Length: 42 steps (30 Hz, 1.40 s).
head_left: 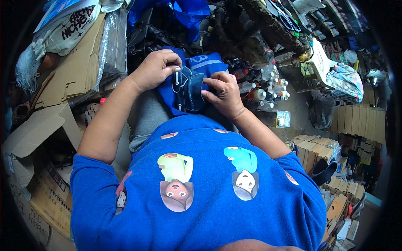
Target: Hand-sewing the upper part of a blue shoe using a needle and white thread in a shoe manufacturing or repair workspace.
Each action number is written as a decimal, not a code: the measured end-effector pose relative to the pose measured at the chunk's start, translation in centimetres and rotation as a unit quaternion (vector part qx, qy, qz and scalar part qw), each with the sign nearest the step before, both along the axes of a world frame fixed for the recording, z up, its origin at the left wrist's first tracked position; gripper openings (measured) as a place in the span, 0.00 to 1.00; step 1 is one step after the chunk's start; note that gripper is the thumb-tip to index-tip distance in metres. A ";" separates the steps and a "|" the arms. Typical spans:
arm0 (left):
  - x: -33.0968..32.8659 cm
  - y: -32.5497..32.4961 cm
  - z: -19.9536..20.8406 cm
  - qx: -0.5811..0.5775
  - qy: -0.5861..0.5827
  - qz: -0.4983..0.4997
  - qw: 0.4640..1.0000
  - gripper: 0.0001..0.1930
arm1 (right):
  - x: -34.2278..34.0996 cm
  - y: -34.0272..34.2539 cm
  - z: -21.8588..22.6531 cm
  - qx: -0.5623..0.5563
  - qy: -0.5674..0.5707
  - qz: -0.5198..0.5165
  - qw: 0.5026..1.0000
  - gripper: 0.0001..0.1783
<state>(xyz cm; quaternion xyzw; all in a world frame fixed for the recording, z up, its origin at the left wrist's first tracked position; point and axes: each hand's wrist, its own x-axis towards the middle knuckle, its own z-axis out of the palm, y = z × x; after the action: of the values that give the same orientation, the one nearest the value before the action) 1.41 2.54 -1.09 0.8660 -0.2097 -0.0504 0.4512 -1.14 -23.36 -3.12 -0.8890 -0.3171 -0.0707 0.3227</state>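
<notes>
A dark navy piece that looks like a shoe upper (192, 93), with a thin pale cord threaded along one side, lies over my lap. My left hand (154, 70) is closed in a pinch at its upper left edge, by the end of the cord. On the other side, my right hand (225, 93) grips its right edge between thumb and fingers. Under the piece a bright blue cloth (166, 93) with a pale print covers my knees. The underside of the navy piece is hidden.
Flattened cardboard (73, 60) and an open carton (39, 140) stand at my left. Several small bottles (272, 85) crowd the floor to the right. Scissors (289, 21) lie on a dark bench at the far right, and stacked boxes (310, 152) are nearer.
</notes>
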 end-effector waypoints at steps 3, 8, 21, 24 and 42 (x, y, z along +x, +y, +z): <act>-0.6 -0.3 -0.2 -0.021 0.039 0.009 0.999 0.05 | 0.0 0.3 -0.2 0.006 0.004 0.007 1.000 0.19; -1.7 -1.2 -1.6 -0.023 0.009 0.021 0.999 0.04 | 0.0 0.9 -0.2 -0.004 -0.007 0.020 1.000 0.16; -6.1 -2.0 -0.9 0.104 -0.215 0.082 0.968 0.15 | -0.4 0.7 0.4 -0.026 0.054 -0.024 0.998 0.06; -5.9 -1.8 -1.0 0.111 -0.211 0.054 0.970 0.13 | 0.3 2.1 0.2 0.028 0.130 -0.024 0.991 0.07; -6.0 6.8 6.5 0.035 -0.024 0.143 0.989 0.08 | -1.6 -2.2 3.4 -0.046 0.274 0.000 0.961 0.05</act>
<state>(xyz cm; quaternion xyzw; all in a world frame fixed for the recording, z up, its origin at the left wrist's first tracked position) -4.63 9.38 5.44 0.9035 -0.0924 0.0286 0.4175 -2.72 -25.55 0.30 -0.8882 -0.2200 0.1905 0.3557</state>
